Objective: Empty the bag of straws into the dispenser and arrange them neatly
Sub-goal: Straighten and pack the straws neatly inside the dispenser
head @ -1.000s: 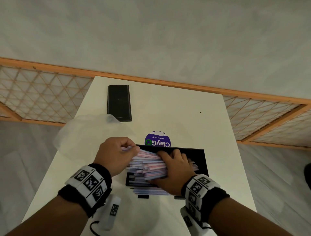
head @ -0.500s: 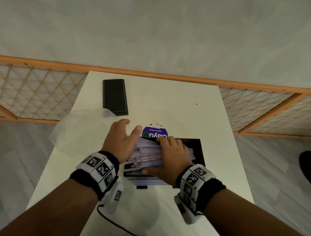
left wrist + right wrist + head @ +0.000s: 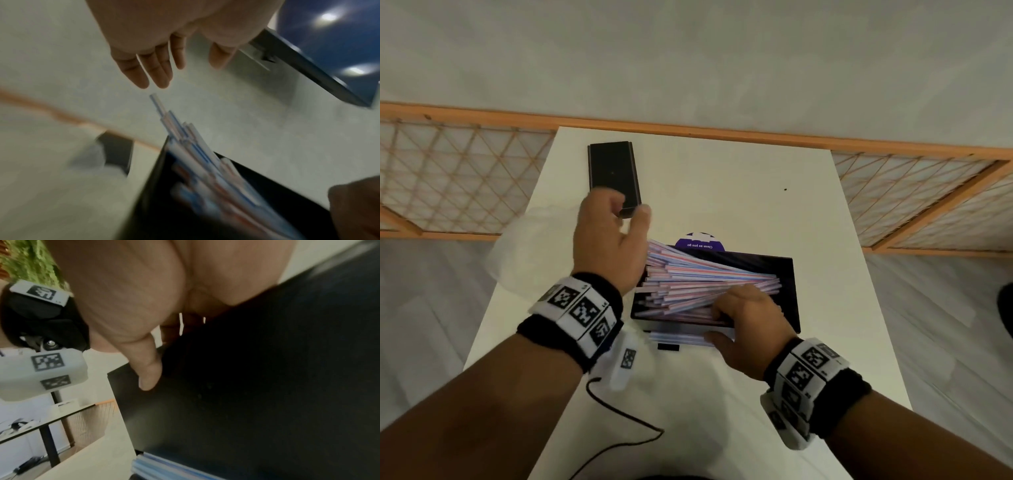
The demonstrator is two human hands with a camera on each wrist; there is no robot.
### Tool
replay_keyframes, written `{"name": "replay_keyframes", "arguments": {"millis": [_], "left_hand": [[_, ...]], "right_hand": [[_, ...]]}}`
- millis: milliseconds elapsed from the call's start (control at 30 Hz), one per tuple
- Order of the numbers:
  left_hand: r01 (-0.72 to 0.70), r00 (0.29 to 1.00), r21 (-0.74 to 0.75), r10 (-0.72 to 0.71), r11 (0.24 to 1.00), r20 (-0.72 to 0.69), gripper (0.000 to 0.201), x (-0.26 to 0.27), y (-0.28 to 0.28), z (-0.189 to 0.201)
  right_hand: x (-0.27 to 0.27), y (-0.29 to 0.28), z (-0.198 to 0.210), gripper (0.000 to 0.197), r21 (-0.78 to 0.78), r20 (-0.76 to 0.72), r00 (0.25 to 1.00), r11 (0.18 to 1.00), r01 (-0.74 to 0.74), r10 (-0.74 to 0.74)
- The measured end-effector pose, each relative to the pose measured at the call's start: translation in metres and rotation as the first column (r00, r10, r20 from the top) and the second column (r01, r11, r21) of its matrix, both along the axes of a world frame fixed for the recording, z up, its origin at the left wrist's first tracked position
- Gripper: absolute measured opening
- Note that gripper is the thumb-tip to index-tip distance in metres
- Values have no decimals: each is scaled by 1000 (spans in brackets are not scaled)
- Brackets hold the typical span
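Left hand (image 3: 610, 240) raised, fingers spread, empty. Right hand (image 3: 748, 320) presses straws (image 3: 698, 281) (fanned) in dispenser (image 3: 789, 291), fingers bent.

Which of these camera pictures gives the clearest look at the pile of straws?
The head view: the whole fan of straws lies sharp in the black dispenser. The left wrist view shows only blurred straw ends poking over its wall. The right wrist view catches just a few at the bottom edge.
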State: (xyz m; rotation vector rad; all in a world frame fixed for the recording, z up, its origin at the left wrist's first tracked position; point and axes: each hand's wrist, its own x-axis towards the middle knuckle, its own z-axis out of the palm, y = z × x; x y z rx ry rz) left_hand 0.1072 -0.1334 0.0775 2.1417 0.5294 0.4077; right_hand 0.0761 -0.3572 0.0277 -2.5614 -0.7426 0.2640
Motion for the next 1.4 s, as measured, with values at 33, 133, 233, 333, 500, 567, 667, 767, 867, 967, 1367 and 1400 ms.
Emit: {"name": "replay_keyframes", "arguments": {"millis": [33, 133, 233, 333, 500, 567, 667, 767, 867, 967, 1367, 1400], "left_hand": [[-111, 993, -110, 106, 988, -51, 29, -2, 6, -9], [-431, 885, -355, 310, 830, -349, 34, -12, 29, -52], [-442, 786, -378, 148, 813, -600, 21, -37, 24, -85], [-436, 719, -445, 5, 782, -695, 12, -59, 1, -101], [-546, 708, -561, -15, 623, -706, 12, -71, -26, -116], [-565, 716, -590, -13, 576, -698, 10, -73, -30, -121], [-590, 720, -614, -2, 523, -694, 18, -73, -34, -125], [-605, 731, -625, 33, 493, -682, 19, -73, -38, -126], [-618, 741, -643, 62, 452, -668, 19, -73, -40, -126], [-628, 750, -667, 84, 402, -656, 16, -71, -39, -125], [-624, 767, -704, 97, 339, -634, 12, -70, -37, -125], [-622, 769, -704, 95, 344, -633, 12, -71, -37, -124]], "right_hand": [[-2, -2, 2, 24, 31, 50, 998, 999, 23, -25], [-11, -6, 7, 26, 95, 168, 982, 993, 76, -92], [-24, 5, 11, 23, 122, 207, 971, 988, 92, -116], [-41, 17, 10, 14, 113, 181, 980, 991, 67, -86], [-56, 10, -11, 22, -247, -255, 959, 968, 55, -120], [-57, 1, -24, 26, -323, -304, 932, 942, 95, -198], [-57, -15, -39, 30, -370, -309, 898, 910, 188, -311], [-54, -23, -44, 36, -365, -291, 890, 900, 237, -352], [-52, -18, -45, 36, -349, -242, 923, 914, 205, -299], [-51, -8, -43, 40, -350, -216, 939, 919, 183, -269], [-48, -39, -58, 47, -254, -511, 438, 617, 745, -740], [-47, -37, -61, 45, -218, -530, 416, 593, 775, -739]]}}
